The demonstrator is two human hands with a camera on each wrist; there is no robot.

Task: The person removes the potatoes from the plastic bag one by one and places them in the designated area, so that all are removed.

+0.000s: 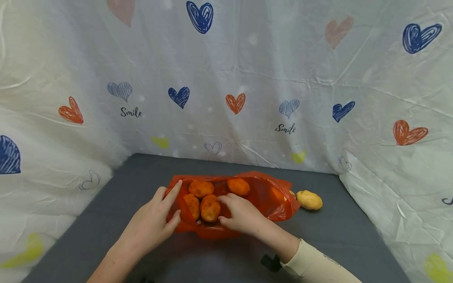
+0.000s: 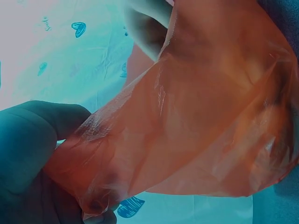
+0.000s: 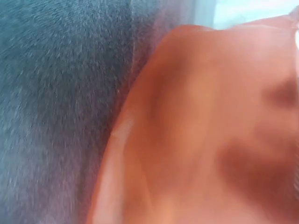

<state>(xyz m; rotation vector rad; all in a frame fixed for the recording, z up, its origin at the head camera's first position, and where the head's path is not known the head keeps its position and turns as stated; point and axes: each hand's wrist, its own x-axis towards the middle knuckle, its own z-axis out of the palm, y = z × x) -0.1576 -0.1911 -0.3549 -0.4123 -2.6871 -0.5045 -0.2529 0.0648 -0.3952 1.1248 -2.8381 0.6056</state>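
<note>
Left hand [image 1: 153, 221] pinching thin orange plastic bag [image 1: 262, 194] edge; right hand [image 1: 240, 214] gripping round potato [image 1: 210, 208] inside (w/ three others). Loose yellow potato [image 1: 309, 199] beside bag on grey counter [image 1: 347, 236].

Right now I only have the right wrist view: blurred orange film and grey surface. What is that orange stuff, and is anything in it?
Observer: It's an orange plastic bag lying on the grey table; the head view shows at least four potatoes through the film.
Operator: Where are the hands?
Observer: Both at the bag's left end. The left hand pinches the film at the edge, thumb visible in the left wrist view; the right hand rests on the bag beside the potatoes.
Operator: Anything outside the bag?
Observer: One loose potato lies on the table just past the bag's right end.
</note>
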